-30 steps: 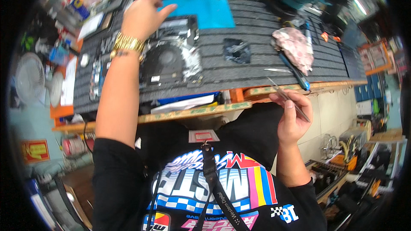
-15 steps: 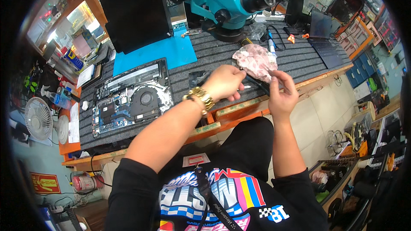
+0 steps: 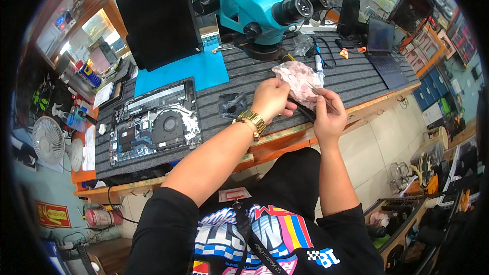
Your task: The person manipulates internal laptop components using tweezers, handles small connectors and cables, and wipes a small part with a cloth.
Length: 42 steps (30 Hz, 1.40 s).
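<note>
My left hand (image 3: 272, 98) is closed, its fingertips pinching the left edge of a crumpled pink-and-white cloth (image 3: 295, 79). In my right hand (image 3: 330, 115) is a slim, pointed metal tool that looks like a pair of tweezers (image 3: 331, 106). Its tip lies over the cloth's right side. Beneath the cloth, between my hands, a dark elongated object (image 3: 304, 112) shows in part. Left of my left forearm lies an opened laptop base (image 3: 155, 119), with its fan, battery and circuit board exposed. A small dark plastic packet (image 3: 233, 105) rests between it and my left hand.
A teal microscope (image 3: 260, 7) stands behind the cloth. A black panel (image 3: 155, 20) leans over a blue mat (image 3: 211, 71) at the back left. An open laptop (image 3: 384, 61) sits at the right. The wooden bench edge (image 3: 356, 109) runs close to my legs.
The pointed metal tool in my right hand now shows clearly, its tip raised over the cloth. My left hand still pinches the cloth. The view has shifted slightly.
</note>
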Available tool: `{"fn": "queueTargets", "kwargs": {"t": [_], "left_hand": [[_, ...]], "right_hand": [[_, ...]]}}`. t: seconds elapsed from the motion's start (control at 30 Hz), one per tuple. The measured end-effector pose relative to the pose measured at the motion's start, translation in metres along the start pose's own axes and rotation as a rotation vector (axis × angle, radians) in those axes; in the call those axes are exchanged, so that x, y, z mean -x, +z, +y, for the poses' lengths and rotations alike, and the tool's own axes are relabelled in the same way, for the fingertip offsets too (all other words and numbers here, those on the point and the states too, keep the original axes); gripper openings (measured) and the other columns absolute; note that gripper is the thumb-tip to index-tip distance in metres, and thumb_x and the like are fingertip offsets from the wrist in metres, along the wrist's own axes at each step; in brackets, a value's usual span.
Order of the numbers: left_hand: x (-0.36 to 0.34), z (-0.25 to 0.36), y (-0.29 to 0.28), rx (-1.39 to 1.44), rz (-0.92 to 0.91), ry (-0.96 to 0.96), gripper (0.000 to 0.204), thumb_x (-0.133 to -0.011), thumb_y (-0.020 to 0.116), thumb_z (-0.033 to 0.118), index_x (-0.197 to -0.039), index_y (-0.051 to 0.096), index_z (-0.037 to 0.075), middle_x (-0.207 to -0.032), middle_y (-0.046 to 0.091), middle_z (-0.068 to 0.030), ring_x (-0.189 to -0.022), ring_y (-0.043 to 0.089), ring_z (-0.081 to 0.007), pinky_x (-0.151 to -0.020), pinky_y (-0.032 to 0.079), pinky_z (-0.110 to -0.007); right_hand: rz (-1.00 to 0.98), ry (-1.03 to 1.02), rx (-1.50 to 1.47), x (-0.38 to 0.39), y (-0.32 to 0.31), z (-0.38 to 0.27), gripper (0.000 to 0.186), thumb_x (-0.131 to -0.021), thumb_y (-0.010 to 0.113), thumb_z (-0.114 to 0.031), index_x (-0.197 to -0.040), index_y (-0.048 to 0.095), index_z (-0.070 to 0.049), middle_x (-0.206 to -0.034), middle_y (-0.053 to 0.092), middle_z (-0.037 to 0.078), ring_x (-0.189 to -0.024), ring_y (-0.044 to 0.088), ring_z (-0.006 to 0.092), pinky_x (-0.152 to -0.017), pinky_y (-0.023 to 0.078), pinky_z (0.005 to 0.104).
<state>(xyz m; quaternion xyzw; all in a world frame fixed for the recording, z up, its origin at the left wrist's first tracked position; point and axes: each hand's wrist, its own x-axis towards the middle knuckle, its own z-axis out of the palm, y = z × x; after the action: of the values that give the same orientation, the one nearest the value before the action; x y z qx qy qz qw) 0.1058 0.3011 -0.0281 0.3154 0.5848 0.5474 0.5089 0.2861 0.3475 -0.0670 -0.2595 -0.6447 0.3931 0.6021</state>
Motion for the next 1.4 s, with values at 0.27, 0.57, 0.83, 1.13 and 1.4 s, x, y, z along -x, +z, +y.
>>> {"fn": "queueTargets", "kwargs": {"t": [0.27, 0.57, 0.83, 1.13, 1.4], "left_hand": [[0.007, -0.002, -0.013, 0.461, 0.018, 0.055, 0.040, -0.111, 0.043, 0.022, -0.128, 0.066, -0.006, -0.123, 0.076, -0.0200, -0.111, 0.077, -0.0318, -0.097, 0.065, -0.052], [0.014, -0.020, -0.011, 0.616, -0.057, -0.031, 0.047, -0.109, 0.041, 0.015, -0.145, 0.058, -0.009, -0.137, 0.071, -0.0231, -0.127, 0.072, -0.0357, -0.111, 0.058, -0.051], [0.037, -0.010, -0.001, 0.497, -0.104, 0.037, 0.036, -0.109, 0.051, 0.007, -0.144, 0.061, 0.001, -0.136, 0.073, -0.0141, -0.121, 0.073, -0.0262, -0.110, 0.058, -0.044], [0.031, -0.020, 0.020, 0.213, -0.135, 0.002, 0.032, -0.115, 0.061, 0.030, -0.116, 0.070, 0.000, -0.109, 0.077, -0.0100, -0.099, 0.075, -0.0179, -0.088, 0.063, -0.037], [0.021, -0.020, 0.022, 0.414, -0.232, -0.070, 0.030, -0.111, 0.053, 0.026, -0.108, 0.069, 0.001, -0.093, 0.071, -0.0093, -0.077, 0.069, -0.0205, -0.073, 0.061, -0.036]], "right_hand": [[-0.062, -0.006, -0.117, 0.007, 0.009, -0.014, 0.022, -0.111, 0.057, 0.005, -0.130, 0.066, 0.010, -0.124, 0.076, 0.018, -0.114, 0.079, 0.0267, -0.103, 0.060, 0.0359], [-0.056, -0.035, -0.076, 0.031, 0.022, -0.014, 0.022, -0.110, 0.060, 0.006, -0.129, 0.068, 0.010, -0.125, 0.076, 0.019, -0.117, 0.078, 0.0260, -0.104, 0.060, 0.0345], [-0.028, -0.136, 0.089, 0.043, 0.013, -0.009, 0.021, -0.109, 0.062, 0.005, -0.128, 0.070, 0.009, -0.127, 0.077, 0.017, -0.116, 0.075, 0.0198, -0.104, 0.057, 0.0323], [0.086, -0.001, -0.070, 0.048, 0.020, -0.018, 0.024, -0.109, 0.064, 0.003, -0.132, 0.068, 0.008, -0.125, 0.075, 0.014, -0.117, 0.072, 0.0184, -0.104, 0.057, 0.0317], [0.134, 0.116, -0.307, 0.047, 0.018, -0.016, 0.021, -0.112, 0.060, -0.001, -0.131, 0.065, 0.006, -0.124, 0.076, 0.016, -0.111, 0.073, 0.0177, -0.099, 0.058, 0.0314]]}}
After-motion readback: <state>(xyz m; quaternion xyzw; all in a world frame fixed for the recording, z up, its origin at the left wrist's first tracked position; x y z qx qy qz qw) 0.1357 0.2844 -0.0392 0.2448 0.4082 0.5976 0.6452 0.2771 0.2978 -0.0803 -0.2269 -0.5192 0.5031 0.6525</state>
